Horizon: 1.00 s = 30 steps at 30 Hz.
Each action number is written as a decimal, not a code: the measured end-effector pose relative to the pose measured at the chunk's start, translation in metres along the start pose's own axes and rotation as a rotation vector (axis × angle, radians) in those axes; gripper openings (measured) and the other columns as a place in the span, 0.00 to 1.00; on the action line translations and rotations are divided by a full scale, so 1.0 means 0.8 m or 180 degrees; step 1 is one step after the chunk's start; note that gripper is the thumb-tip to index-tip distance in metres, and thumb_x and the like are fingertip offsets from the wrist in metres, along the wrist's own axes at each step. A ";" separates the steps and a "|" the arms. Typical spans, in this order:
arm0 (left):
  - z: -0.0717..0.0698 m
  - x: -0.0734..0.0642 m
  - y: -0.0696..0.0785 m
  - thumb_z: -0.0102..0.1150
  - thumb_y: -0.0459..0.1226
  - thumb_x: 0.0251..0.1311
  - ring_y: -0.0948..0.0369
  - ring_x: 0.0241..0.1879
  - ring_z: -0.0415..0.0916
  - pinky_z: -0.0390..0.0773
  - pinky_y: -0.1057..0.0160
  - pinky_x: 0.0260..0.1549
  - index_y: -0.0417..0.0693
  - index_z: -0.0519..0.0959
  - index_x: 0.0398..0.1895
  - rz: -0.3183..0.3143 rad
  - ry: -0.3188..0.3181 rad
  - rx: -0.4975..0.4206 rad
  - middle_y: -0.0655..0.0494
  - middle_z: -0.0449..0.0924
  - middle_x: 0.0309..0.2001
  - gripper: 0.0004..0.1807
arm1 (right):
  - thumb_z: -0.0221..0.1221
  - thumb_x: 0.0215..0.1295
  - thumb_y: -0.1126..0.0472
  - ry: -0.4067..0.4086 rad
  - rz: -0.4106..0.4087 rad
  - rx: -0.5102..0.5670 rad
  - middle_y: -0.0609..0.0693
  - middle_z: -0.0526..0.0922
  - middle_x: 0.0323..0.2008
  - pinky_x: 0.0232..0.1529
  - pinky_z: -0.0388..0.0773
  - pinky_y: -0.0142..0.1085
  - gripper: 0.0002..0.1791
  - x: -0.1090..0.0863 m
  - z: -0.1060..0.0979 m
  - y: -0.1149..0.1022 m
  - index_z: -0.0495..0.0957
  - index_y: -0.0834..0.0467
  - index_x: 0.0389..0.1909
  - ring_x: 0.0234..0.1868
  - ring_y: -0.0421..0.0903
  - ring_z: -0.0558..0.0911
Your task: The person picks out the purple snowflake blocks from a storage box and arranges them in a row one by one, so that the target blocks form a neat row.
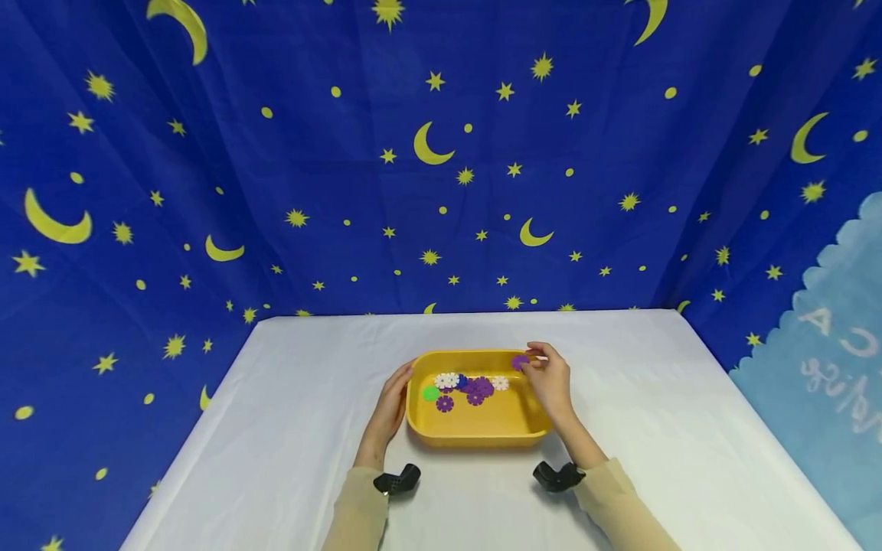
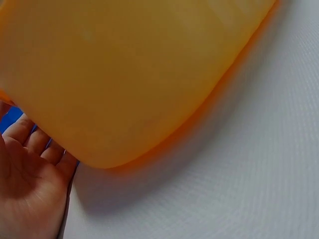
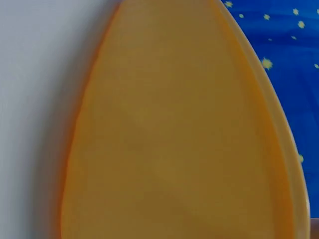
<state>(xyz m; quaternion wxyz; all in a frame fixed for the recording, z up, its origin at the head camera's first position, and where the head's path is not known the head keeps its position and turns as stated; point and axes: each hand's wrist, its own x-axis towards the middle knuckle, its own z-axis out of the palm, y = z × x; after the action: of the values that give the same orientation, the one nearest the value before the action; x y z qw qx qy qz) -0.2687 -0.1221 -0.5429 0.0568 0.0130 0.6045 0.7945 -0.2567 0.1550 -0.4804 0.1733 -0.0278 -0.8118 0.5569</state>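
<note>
A yellow plastic tub (image 1: 475, 441) stands on the white-covered table. My left hand (image 1: 392, 402) rests against its left end, fingers fairly straight along the outer wall; the left wrist view shows the palm and fingers (image 2: 37, 142) beside the tub. Over the tub's far right corner, my right hand (image 1: 549, 383) pinches a purple notched disc (image 1: 520, 363) between thumb and fingers. Inside lie a green disc (image 1: 430, 393), white snowflake discs (image 1: 446, 380), a dark blue piece (image 1: 462, 382) and several purple discs (image 1: 445, 403). The right wrist view shows mostly the tub's outer wall (image 3: 169, 124).
White cloth (image 1: 303, 383) covers the table around the tub. A blue curtain (image 1: 475, 191) with yellow moons and stars hangs behind and at the sides. Black wrist devices (image 1: 397, 480) sit at both sleeve cuffs. A light blue lettered panel (image 1: 820, 337) hangs at the right.
</note>
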 end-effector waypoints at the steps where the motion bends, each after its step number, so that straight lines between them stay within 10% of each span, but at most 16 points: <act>1: 0.000 0.000 0.000 0.43 0.45 0.71 0.55 0.68 0.61 0.65 0.65 0.67 0.36 0.62 0.68 0.0001 -0.0004 0.0010 0.41 0.62 0.69 0.29 | 0.60 0.55 0.77 0.0024 0.0021 0.0013 0.67 0.81 0.43 0.32 0.73 0.15 0.19 0.000 -0.003 0.001 0.76 0.69 0.49 0.35 0.52 0.82; 7: 0.001 0.000 0.002 0.43 0.45 0.71 0.53 0.70 0.59 0.58 0.57 0.71 0.38 0.63 0.68 -0.0056 0.0008 0.0023 0.42 0.62 0.69 0.28 | 0.59 0.58 0.74 0.0137 0.0244 0.0154 0.67 0.80 0.44 0.31 0.76 0.16 0.18 -0.001 -0.018 0.006 0.75 0.69 0.51 0.30 0.33 0.77; 30: 0.002 0.001 0.000 0.44 0.45 0.71 0.55 0.68 0.62 0.62 0.60 0.69 0.37 0.63 0.68 -0.0049 0.0034 -0.0001 0.41 0.62 0.69 0.28 | 0.56 0.55 0.78 0.0692 0.0655 0.0530 0.71 0.78 0.43 0.26 0.76 0.16 0.18 0.017 -0.045 0.041 0.73 0.74 0.49 0.21 0.25 0.75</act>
<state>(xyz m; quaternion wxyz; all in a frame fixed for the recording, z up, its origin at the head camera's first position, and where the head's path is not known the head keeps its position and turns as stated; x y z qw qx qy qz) -0.2693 -0.1205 -0.5426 0.0596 0.0041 0.6048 0.7941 -0.2628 0.2029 -0.4958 0.2038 -0.1564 -0.7322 0.6308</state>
